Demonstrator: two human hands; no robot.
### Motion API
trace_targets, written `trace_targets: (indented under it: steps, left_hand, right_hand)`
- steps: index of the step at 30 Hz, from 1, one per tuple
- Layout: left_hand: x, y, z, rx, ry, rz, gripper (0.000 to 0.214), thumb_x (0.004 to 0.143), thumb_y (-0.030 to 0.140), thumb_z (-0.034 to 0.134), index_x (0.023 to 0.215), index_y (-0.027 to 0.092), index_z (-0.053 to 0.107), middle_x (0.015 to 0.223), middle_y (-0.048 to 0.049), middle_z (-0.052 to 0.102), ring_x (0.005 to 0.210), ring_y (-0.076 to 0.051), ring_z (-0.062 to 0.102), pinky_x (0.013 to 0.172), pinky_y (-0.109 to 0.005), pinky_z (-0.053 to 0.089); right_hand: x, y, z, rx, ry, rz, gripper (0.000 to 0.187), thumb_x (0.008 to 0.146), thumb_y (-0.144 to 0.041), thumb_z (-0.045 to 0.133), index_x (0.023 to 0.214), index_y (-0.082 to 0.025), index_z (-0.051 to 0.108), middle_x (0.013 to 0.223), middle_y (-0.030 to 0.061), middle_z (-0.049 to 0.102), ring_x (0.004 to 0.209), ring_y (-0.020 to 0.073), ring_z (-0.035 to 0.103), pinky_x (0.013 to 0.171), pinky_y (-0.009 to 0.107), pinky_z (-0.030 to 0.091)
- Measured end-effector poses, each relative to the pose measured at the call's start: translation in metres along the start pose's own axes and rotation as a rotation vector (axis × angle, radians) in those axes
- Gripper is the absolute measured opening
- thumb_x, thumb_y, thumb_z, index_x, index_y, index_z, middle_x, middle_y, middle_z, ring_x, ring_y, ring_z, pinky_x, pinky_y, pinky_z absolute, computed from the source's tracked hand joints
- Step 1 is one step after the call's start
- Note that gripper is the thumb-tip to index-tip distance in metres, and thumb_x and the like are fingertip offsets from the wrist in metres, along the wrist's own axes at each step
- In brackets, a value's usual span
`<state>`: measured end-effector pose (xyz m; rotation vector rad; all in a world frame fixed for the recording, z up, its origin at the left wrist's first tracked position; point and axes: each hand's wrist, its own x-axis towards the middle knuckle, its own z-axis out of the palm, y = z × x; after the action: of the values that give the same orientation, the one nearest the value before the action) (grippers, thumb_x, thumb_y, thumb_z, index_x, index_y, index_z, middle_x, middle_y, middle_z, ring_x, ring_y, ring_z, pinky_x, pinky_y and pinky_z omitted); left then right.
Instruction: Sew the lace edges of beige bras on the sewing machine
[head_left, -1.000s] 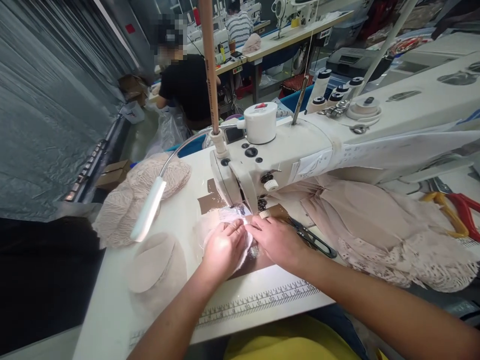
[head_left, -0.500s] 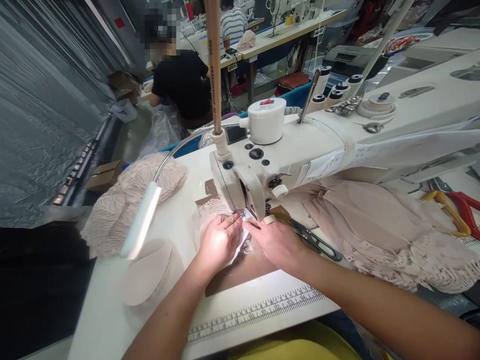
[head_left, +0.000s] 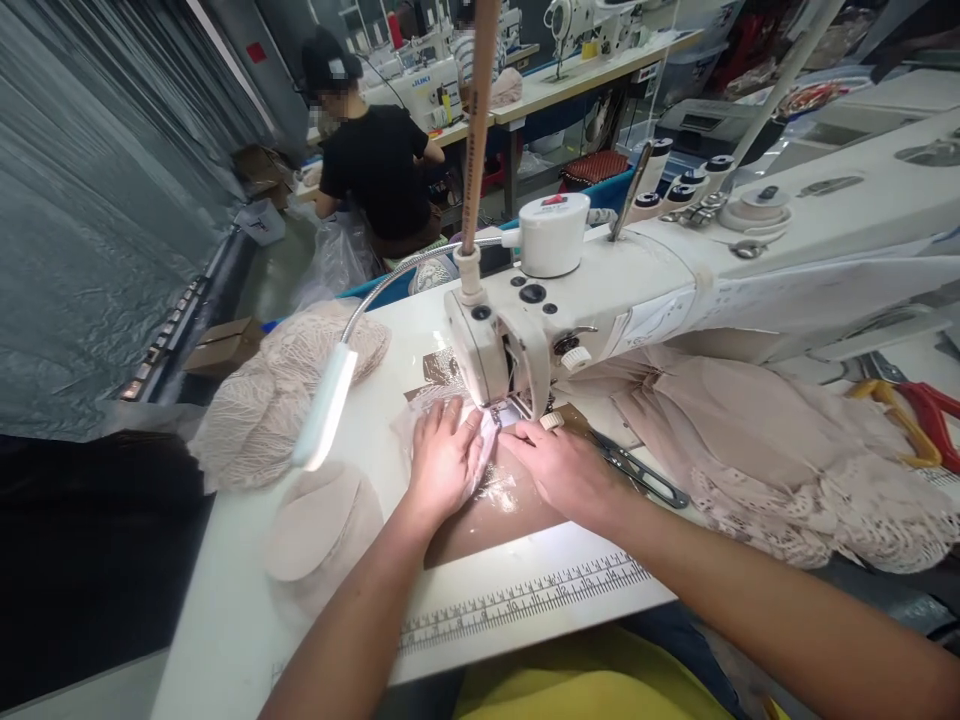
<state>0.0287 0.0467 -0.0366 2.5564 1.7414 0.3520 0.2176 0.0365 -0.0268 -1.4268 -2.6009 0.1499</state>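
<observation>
A sewing machine (head_left: 499, 365) stands over a small piece of pale sheer fabric (head_left: 481, 470), part of which lies at the presser foot. My left hand (head_left: 444, 455) lies flat on this fabric, left of the needle area, its fingers spread. My right hand (head_left: 566, 470) is on the other side, thumb and forefinger closed at the fabric's edge close to the foot. The needle tip and the fabric under my fingers are hidden. Beneath both hands is a shiny brown plate (head_left: 517, 510). Thread snips (head_left: 645, 475) lie just beyond my right hand.
Lace pieces (head_left: 262, 400) and round beige pads (head_left: 319, 525) lie on the left, below a bendable lamp (head_left: 328, 405). Beige lace-trimmed fabric (head_left: 757, 430) and red-handled scissors (head_left: 934, 420) are at right. A printed ruler (head_left: 525, 605) runs along the front edge. A co-worker (head_left: 379, 165) sits behind.
My left hand's fingers have spread and flattened on the fabric, where they were bunched before. My right hand stays beside the presser foot. The whole view has shifted slightly.
</observation>
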Motion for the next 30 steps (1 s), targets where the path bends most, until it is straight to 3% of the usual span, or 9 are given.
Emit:
trace_targets:
  steps: [5,9,11,13,15,17,20,23,30]
  left_hand:
    - [-0.009,-0.005,-0.013,-0.118,-0.104,-0.06,0.042,0.088,0.02,0.044,0.128,0.023,0.054,0.145,-0.0097,0.04,0.135,-0.038,0.026,0.104,-0.065,0.023]
    - [-0.037,-0.002,-0.037,-0.425,-0.335,0.243,0.037,0.081,0.014,0.051,0.112,0.03,0.065,0.139,0.0005,0.048,0.137,-0.03,0.029,0.111,-0.059,0.019]
    - [-0.052,0.002,-0.046,-0.547,-0.31,0.291,0.037,0.082,0.014,0.051,0.111,0.029,0.066,0.136,-0.0002,0.052,0.134,-0.027,0.036,0.112,-0.053,0.025]
    - [-0.063,0.006,-0.049,-0.6,-0.177,0.188,0.037,0.085,0.016,0.048,0.118,0.025,0.062,0.135,-0.0046,0.052,0.13,-0.024,0.042,0.11,-0.047,0.034]
    - [-0.065,0.009,-0.048,-0.567,-0.08,0.051,0.036,0.09,0.02,0.043,0.123,0.021,0.058,0.134,-0.0082,0.053,0.126,-0.023,0.046,0.106,-0.044,0.04]
    - [-0.061,0.013,-0.042,-0.463,-0.094,0.001,0.036,0.092,0.025,0.042,0.124,0.018,0.058,0.134,-0.01,0.053,0.127,-0.025,0.046,0.106,-0.046,0.04]
    - [-0.046,0.02,-0.032,-0.308,-0.178,0.118,0.038,0.09,0.027,0.048,0.124,0.014,0.058,0.136,-0.013,0.05,0.131,-0.03,0.04,0.108,-0.053,0.035]
    - [-0.033,0.024,-0.029,-0.275,-0.18,0.241,0.039,0.089,0.026,0.049,0.124,0.014,0.057,0.137,-0.0143,0.049,0.13,-0.029,0.041,0.107,-0.051,0.037]
    - [-0.026,0.02,-0.031,-0.186,-0.182,0.165,0.049,0.086,0.035,0.054,0.13,0.015,0.05,0.138,-0.0167,0.047,0.126,-0.031,0.045,0.102,-0.052,0.041]
  right_hand:
    - [-0.006,0.008,0.011,0.099,0.173,-0.077,0.039,0.086,-0.005,0.04,0.116,-0.018,0.062,0.104,0.0061,0.063,0.084,0.0163,0.056,0.071,0.026,0.041]
    - [-0.01,0.011,0.007,0.177,0.219,-0.113,0.035,0.087,-0.006,0.038,0.1,-0.017,0.069,0.094,0.0056,0.064,0.081,0.0152,0.057,0.071,0.024,0.043]
    - [-0.012,0.011,0.004,0.209,0.224,-0.122,0.033,0.088,-0.009,0.039,0.095,-0.017,0.07,0.09,0.006,0.063,0.079,0.015,0.057,0.071,0.024,0.043]
    - [-0.012,0.011,0.002,0.247,0.232,-0.136,0.031,0.09,-0.012,0.039,0.094,-0.017,0.07,0.087,0.006,0.062,0.079,0.0148,0.056,0.072,0.023,0.043]
    - [-0.012,0.011,0.003,0.283,0.243,-0.152,0.031,0.091,-0.014,0.039,0.096,-0.017,0.069,0.085,0.0058,0.062,0.079,0.0148,0.055,0.072,0.023,0.042]
    - [-0.012,0.011,0.004,0.305,0.254,-0.179,0.031,0.091,-0.014,0.038,0.097,-0.016,0.068,0.084,0.006,0.061,0.079,0.0153,0.054,0.073,0.024,0.042]
    - [-0.011,0.012,0.004,0.279,0.218,-0.233,0.03,0.089,-0.012,0.039,0.1,-0.015,0.067,0.085,0.0064,0.06,0.079,0.0167,0.052,0.072,0.026,0.04]
    - [-0.011,0.012,0.004,0.145,0.123,-0.199,0.028,0.087,-0.011,0.043,0.102,-0.017,0.066,0.084,0.0059,0.059,0.079,0.0184,0.05,0.07,0.029,0.036]
    - [-0.011,0.012,0.005,0.032,0.081,-0.119,0.026,0.087,-0.011,0.047,0.102,-0.02,0.067,0.084,0.0059,0.058,0.08,0.0193,0.049,0.067,0.03,0.03]
